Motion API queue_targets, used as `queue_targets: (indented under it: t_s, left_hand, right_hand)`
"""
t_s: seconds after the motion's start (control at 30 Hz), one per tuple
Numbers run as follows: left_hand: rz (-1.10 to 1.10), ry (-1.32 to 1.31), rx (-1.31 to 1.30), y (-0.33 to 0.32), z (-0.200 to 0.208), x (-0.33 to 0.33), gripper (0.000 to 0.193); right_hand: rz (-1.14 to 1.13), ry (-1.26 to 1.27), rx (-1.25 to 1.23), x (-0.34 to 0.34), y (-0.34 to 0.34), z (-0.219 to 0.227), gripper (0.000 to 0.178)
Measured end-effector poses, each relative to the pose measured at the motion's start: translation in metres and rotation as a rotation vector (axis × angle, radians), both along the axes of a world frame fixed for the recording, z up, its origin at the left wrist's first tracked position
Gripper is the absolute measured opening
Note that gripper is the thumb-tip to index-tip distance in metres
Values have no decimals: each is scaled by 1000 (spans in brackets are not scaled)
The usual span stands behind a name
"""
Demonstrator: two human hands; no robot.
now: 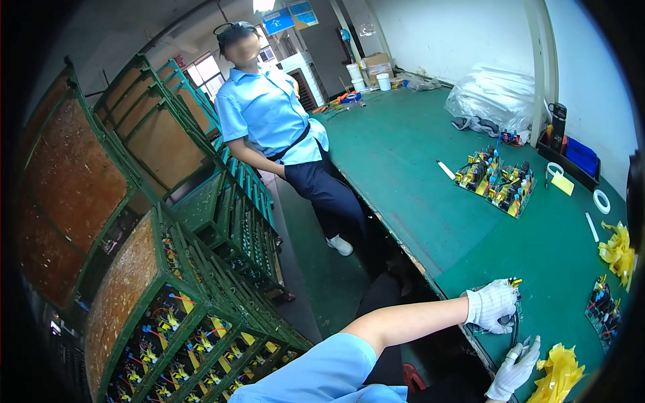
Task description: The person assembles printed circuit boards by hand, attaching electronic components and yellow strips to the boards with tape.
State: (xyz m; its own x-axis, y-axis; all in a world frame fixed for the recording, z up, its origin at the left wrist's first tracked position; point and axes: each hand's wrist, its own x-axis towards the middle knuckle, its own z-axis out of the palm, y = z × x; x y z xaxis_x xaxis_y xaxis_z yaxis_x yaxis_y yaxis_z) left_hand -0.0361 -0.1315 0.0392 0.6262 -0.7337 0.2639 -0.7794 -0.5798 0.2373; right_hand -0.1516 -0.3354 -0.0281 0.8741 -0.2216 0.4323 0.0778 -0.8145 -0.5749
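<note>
My left hand (492,306), in a white knitted glove, is closed over a small green circuit board (519,310) on the bench. The glove covers much of the board; a yellow part shows at its far end. Close by, nearer the bench's front edge, is my right hand (516,371), also gloved. Its fingers are stretched and apart. A black cable (515,333) runs from the board toward the right hand's fingertips; whether they touch it I cannot tell.
Populated circuit boards (496,180) and another board (603,312) lie on the green bench (403,168). Yellow strips (559,373), a tape roll (601,201) and a black tray (571,161) are rightward. Green racks (195,336) of boards stand left; a person (269,114) stands beyond.
</note>
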Motion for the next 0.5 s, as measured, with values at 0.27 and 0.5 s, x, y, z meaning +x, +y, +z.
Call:
queue_targets:
  t_s: [0.27, 0.5]
  left_hand:
    - [-3, -54, 9, 3, 3, -2, 43]
    - [337, 1130, -1118, 19, 68, -27, 57]
  right_hand:
    - [-29, -66, 21, -3, -4, -13, 47]
    - [-37, -219, 134, -5, -11, -21, 46]
